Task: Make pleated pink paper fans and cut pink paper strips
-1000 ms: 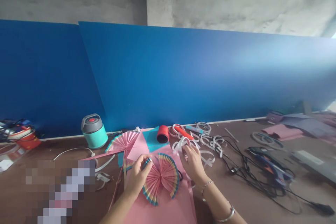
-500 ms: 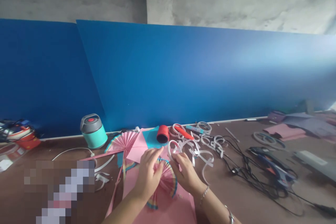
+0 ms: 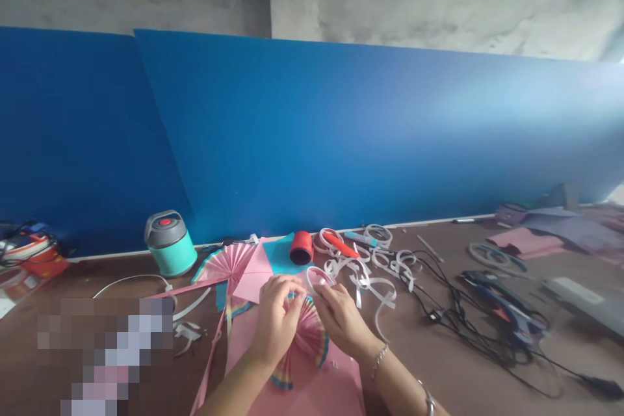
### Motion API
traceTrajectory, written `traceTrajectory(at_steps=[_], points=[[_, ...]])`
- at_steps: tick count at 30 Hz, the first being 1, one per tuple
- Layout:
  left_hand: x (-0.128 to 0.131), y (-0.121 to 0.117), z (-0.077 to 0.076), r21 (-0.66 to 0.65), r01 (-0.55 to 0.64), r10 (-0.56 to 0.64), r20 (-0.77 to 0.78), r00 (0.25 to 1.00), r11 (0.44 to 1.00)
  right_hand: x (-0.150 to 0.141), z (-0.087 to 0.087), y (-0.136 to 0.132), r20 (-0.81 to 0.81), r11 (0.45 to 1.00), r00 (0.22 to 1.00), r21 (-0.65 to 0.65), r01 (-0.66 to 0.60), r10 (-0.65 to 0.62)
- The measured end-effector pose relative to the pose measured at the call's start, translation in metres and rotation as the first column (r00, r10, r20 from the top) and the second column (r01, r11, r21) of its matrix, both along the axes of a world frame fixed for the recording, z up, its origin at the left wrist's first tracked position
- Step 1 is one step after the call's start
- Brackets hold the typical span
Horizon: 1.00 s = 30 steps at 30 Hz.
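My right hand [image 3: 344, 317] grips a narrow white roll of tape [image 3: 310, 277], its ring standing up beyond the fingertips. Close on its left is my left hand [image 3: 279, 317], fingers curled and thumb drawn in toward the roll; whatever is between those fingertips is too small to make out. Below both hands lies a pleated pink paper fan [image 3: 312, 331] with a striped blue and yellow edge, partly covered by them. It rests on a pink sheet [image 3: 322, 390]. A second pleated fan [image 3: 229, 263] lies farther left.
Behind the hands are a red cylinder [image 3: 301, 248], a red cutter-like tool [image 3: 340, 245] and curled white strips [image 3: 373, 283]. A turquoise container [image 3: 173, 253] stands left. Black cables [image 3: 458, 315] and a dark blue tool [image 3: 511, 312] lie right. A blue panel [image 3: 312, 143] borders the table.
The fingers of my left hand have curled in more toward the tape roll. The roll has tipped slightly left and lower in my right hand.
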<state>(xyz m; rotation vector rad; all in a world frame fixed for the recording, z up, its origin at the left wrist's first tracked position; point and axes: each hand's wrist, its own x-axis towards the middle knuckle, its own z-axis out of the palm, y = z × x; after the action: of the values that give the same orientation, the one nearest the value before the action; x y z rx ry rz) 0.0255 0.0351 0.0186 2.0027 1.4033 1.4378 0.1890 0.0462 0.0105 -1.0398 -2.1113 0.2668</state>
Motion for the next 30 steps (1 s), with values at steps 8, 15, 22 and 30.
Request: traceTrajectory(at_steps=[8, 15, 22, 30], points=[[-0.011, 0.007, 0.014, -0.049, 0.008, -0.002, 0.118, 0.993, 0.999, 0.008, 0.002, 0.005, 0.005, 0.999, 0.999, -0.001, 0.033, -0.033], [-0.02, 0.012, 0.016, -0.07, -0.031, 0.041, 0.141, 0.989, 0.997, 0.012, -0.001, 0.009, -0.022, 0.996, 0.996, 0.027, 0.09, -0.09], [-0.024, 0.015, 0.015, -0.119, -0.043, 0.066, 0.192, 0.979, 0.992, 0.014, -0.002, 0.011, -0.013, 0.99, 0.993, 0.077, 0.117, -0.117], [-0.023, 0.015, 0.015, -0.116, -0.051, 0.07, 0.169, 0.983, 0.992, 0.015, -0.003, 0.01, -0.026, 0.99, 0.993, 0.074, 0.117, -0.116]])
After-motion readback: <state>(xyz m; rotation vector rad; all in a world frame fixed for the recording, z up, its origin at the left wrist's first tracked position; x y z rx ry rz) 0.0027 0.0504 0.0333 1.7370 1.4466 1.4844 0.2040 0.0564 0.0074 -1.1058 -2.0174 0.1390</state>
